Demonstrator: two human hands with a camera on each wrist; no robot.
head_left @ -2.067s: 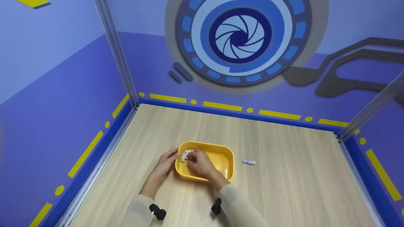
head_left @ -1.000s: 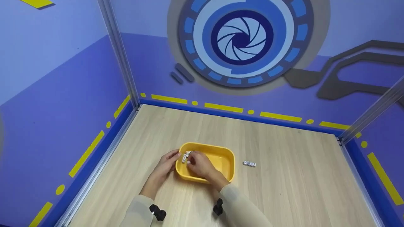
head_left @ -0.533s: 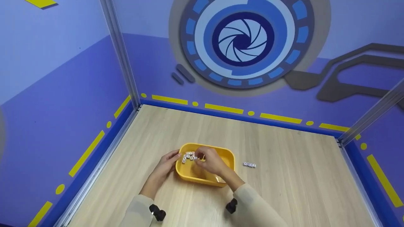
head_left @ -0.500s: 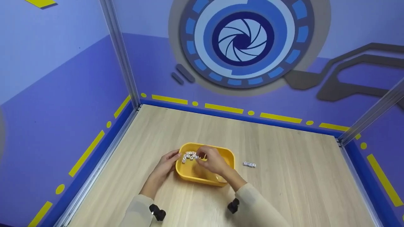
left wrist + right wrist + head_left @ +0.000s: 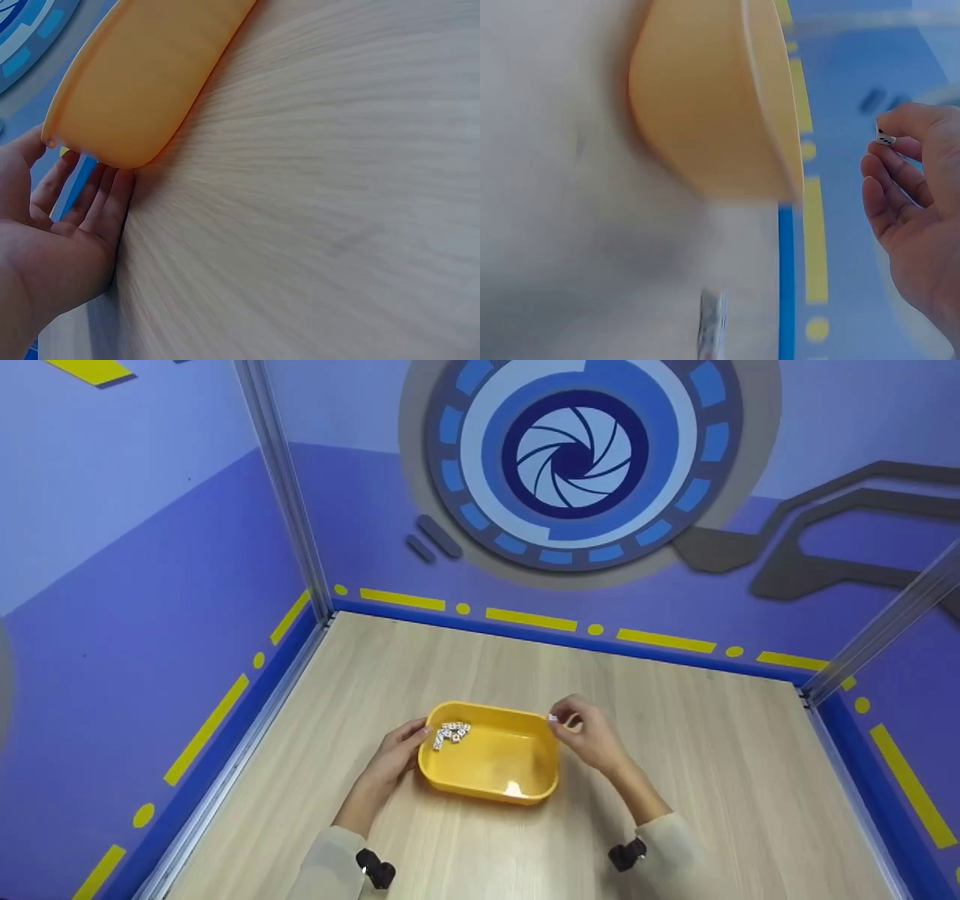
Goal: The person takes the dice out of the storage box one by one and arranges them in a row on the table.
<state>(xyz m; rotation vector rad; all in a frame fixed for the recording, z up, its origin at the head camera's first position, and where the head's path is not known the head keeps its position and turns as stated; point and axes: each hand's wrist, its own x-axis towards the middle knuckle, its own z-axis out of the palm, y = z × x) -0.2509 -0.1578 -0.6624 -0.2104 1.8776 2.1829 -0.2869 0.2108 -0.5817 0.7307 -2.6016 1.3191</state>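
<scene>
A yellow plastic tub [image 5: 487, 757] stands on the wooden table. My left hand [image 5: 395, 751] holds its left end, thumb at the rim and fingers against the outer wall, as the left wrist view also shows. Inside the tub, several white dice [image 5: 450, 732] lie clustered at the left end. My right hand [image 5: 592, 737] is raised at the tub's right rim, pinching one white die [image 5: 885, 137] with dark pips between thumb and index finger. In the right wrist view, a short row of dice [image 5: 712, 326] lies on the table beside the tub; the right hand hides it in the head view.
Pale wooden tabletop [image 5: 735, 780] surrounds the tub. Blue and purple printed panels [image 5: 352, 517] enclose the left, back and right sides, with metal posts [image 5: 285, 495] at the corners. Each wrist carries a black camera mount [image 5: 375, 869].
My right hand has lifted out of the tub's left end and moved right to the far rim, carrying one die. The left hand has stayed on the tub.
</scene>
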